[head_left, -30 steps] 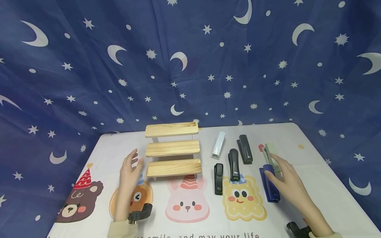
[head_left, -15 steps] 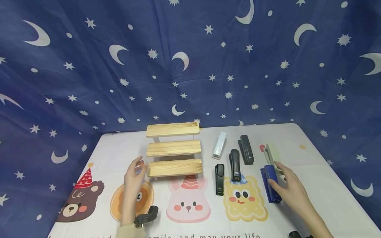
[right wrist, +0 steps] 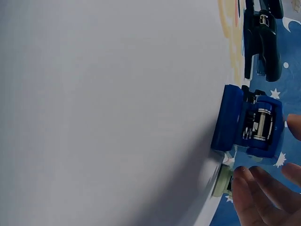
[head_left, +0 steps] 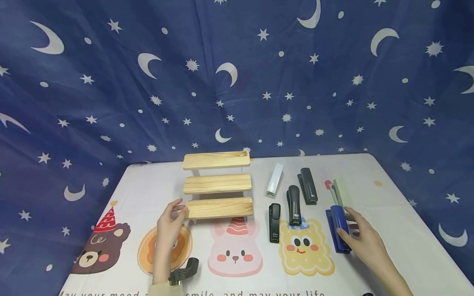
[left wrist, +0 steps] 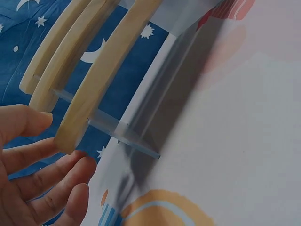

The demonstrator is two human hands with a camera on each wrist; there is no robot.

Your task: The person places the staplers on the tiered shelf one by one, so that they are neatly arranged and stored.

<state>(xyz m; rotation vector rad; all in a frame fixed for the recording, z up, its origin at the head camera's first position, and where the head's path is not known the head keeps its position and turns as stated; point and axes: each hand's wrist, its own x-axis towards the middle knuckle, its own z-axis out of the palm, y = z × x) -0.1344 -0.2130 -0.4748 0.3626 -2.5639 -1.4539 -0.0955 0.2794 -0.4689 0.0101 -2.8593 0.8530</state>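
Note:
My left hand (head_left: 169, 224) is at the left end of a three-step wooden display shelf (head_left: 219, 209). In the left wrist view its thumb lies above the end of the lowest board (left wrist: 101, 77) and its fingers (left wrist: 61, 181) below; whether they touch is hard to tell. My right hand (head_left: 366, 242) spans a blue stapler (head_left: 340, 226), thumb toward its near end, fingers along its right side. The right wrist view shows a gap between the thumb and the blue stapler (right wrist: 228, 117). Behind it lies a pale green stapler (head_left: 342, 191), partly hidden.
Left of the blue stapler lie several others: a small black stapler (head_left: 274, 223), a black one with a rounded handle (head_left: 294, 205), a dark grey one (head_left: 308, 185) and a white one (head_left: 275, 180). A starry blue curtain (head_left: 237, 82) hangs behind the table (head_left: 400, 230).
My left hand has moved right to the shelf's lowest board. My right hand has shifted slightly lower along the blue stapler, and the view has drifted a little.

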